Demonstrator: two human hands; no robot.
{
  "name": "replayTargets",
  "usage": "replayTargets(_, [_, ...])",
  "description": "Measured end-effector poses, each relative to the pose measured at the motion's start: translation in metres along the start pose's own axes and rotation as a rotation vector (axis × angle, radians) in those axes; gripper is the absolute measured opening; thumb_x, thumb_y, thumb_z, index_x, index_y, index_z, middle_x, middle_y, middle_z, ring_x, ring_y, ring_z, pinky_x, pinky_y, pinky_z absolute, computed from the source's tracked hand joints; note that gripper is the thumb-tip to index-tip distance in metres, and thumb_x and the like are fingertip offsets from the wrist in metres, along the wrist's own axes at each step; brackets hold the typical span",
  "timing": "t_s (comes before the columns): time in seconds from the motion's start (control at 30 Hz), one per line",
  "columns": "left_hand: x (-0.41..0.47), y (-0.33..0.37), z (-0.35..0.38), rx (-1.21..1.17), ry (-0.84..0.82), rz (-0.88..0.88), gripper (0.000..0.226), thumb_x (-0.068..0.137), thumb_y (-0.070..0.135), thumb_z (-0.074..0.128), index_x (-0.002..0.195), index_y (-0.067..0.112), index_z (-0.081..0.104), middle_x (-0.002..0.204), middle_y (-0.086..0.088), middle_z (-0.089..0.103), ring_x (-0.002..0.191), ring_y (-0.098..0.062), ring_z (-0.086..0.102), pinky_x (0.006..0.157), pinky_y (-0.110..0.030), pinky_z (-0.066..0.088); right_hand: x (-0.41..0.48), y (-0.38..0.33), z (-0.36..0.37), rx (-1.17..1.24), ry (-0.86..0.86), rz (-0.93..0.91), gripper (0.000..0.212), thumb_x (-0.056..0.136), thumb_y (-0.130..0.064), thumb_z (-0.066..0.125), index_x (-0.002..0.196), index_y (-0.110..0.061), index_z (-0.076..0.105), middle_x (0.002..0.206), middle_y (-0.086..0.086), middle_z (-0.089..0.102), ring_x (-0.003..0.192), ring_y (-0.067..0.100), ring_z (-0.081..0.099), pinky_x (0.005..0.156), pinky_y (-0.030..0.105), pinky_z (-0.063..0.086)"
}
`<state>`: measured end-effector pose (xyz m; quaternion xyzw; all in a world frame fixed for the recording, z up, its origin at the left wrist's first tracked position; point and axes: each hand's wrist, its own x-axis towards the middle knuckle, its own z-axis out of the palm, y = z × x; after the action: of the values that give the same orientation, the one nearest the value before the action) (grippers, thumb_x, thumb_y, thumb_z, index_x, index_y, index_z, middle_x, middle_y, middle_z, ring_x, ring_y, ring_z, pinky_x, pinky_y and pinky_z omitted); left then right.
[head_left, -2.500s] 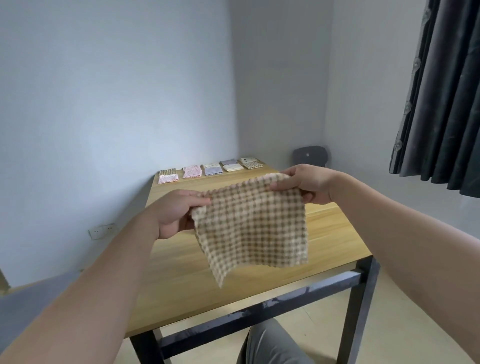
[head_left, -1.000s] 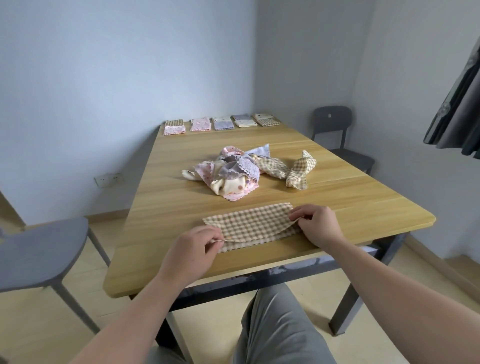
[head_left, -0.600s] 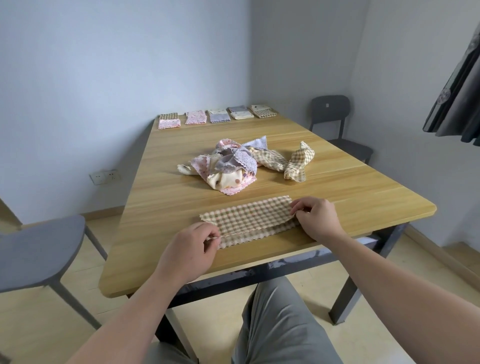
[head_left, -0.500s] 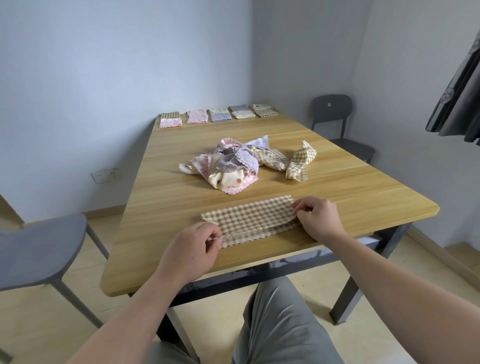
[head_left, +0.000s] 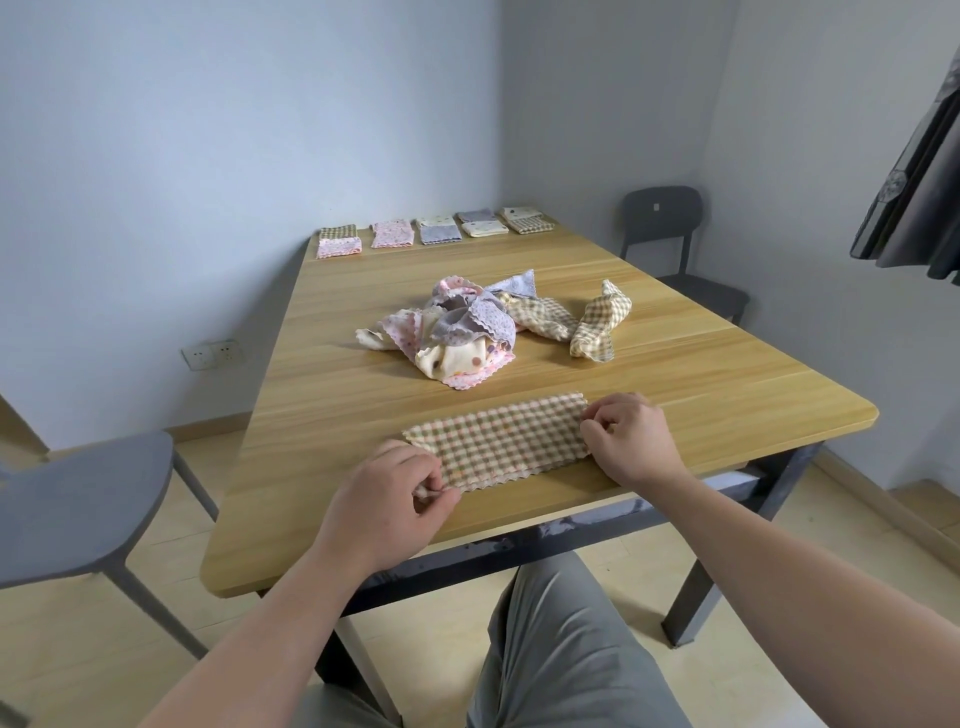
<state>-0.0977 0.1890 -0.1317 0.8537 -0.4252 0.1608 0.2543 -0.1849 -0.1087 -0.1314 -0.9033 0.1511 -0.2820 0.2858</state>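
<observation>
A brown-and-cream checked cloth (head_left: 501, 441) lies folded in half as a long strip near the front edge of the wooden table (head_left: 332, 415). My left hand (head_left: 387, 501) pinches the strip's left end between thumb and fingers. My right hand (head_left: 631, 441) pinches its right end, fingers curled over the fabric. Both hands rest low on the tabletop.
A heap of crumpled patterned cloths (head_left: 467, 327) sits mid-table, with a twisted checked cloth (head_left: 597, 322) to its right. Several folded cloths (head_left: 436, 231) line the far edge. A grey chair (head_left: 78, 514) stands at the left, a dark chair (head_left: 670, 228) at the far right.
The cloth was held up spread in the air, then laid on the table and folded in half. In the last second both hands have stayed pinching its ends, and only the view shifted.
</observation>
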Motion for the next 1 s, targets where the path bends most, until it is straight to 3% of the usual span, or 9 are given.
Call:
replayTargets(0.1, [0.006,0.004,-0.004,0.136,0.098,-0.011,0.03,0.088,0.058,0.054,0.081,0.032,0.067,0.101,0.019,0.064,0.1,-0.009,0.053,0.086,-0.036,0.041,0.0,-0.007,-0.004,-0.115,0.078,0.005,0.024,0.087,-0.029,0.061,0.071,-0.015,0.073,0.107,-0.007,0.066,0.111,0.017,0.051,0.095,0.038,0.04])
replayTargets(0.2, [0.028,0.022,-0.003,0.164,0.086,-0.078,0.026,0.097,0.043,0.048,0.106,0.031,0.069,0.115,0.017,0.06,0.112,-0.011,0.052,0.096,-0.032,0.036,0.004,-0.029,-0.002,-0.197,0.153,-0.189,0.01,0.089,-0.019,0.067,0.091,-0.016,0.076,0.119,0.002,0.069,0.117,0.024,0.058,0.102,0.049,0.045])
replayTargets(0.3, [0.059,0.049,0.011,0.152,-0.106,-0.233,0.043,0.104,0.031,0.041,0.146,0.022,0.049,0.152,0.007,0.043,0.142,-0.015,0.036,0.12,-0.039,0.028,0.012,-0.067,0.012,-0.239,-0.188,-0.27,0.035,0.1,-0.017,0.049,0.131,-0.016,0.065,0.144,0.004,0.057,0.139,0.023,0.047,0.119,0.048,0.035])
replayTargets(0.4, [0.071,0.059,0.033,0.168,-0.331,-0.319,0.061,0.106,0.03,0.033,0.162,0.015,0.014,0.17,-0.002,0.01,0.156,-0.022,0.007,0.127,-0.043,0.009,0.019,-0.078,0.029,-0.375,-0.505,-0.181,0.051,0.109,-0.03,0.024,0.159,-0.021,0.028,0.166,-0.001,0.023,0.155,0.019,0.013,0.125,0.039,0.011])
replayTargets(0.5, [0.061,0.052,0.045,0.205,-0.481,-0.351,0.062,0.108,0.046,0.012,0.162,0.018,-0.001,0.17,0.001,-0.006,0.156,-0.019,-0.008,0.127,-0.042,-0.004,0.018,-0.059,0.033,-0.457,-0.649,-0.11,0.057,0.109,-0.044,0.014,0.162,-0.025,0.008,0.169,-0.007,0.004,0.156,0.014,-0.003,0.125,0.037,-0.001])
replayTargets(0.77, [0.049,0.034,0.032,0.244,-0.562,-0.351,0.075,0.1,0.065,0.0,0.161,0.024,-0.01,0.169,0.003,-0.014,0.155,-0.018,-0.017,0.125,-0.045,-0.011,0.027,-0.015,0.006,-0.521,-0.611,0.139,0.065,0.105,-0.054,0.007,0.162,-0.025,0.0,0.17,-0.008,-0.004,0.156,0.018,-0.009,0.126,0.049,-0.002])
replayTargets(0.9, [0.056,0.043,0.031,0.323,-0.587,-0.345,0.083,0.098,0.069,0.0,0.16,0.016,-0.012,0.168,-0.005,-0.017,0.154,-0.026,-0.018,0.123,-0.05,-0.015,0.031,-0.018,0.001,-0.544,-0.535,0.283,0.069,0.105,-0.052,0.016,0.161,-0.013,0.014,0.17,0.004,0.005,0.156,0.026,-0.002,0.125,0.051,0.003])
replayTargets(1.0, [0.069,0.059,0.041,0.313,-0.578,-0.278,0.097,0.092,0.078,0.003,0.16,0.01,-0.012,0.167,-0.009,-0.016,0.154,-0.027,-0.017,0.125,-0.049,-0.01,0.033,-0.034,0.0,-0.519,-0.44,0.333,0.058,0.103,-0.042,0.031,0.151,-0.009,0.04,0.162,0.013,0.029,0.152,0.032,0.02,0.121,0.051,0.023])
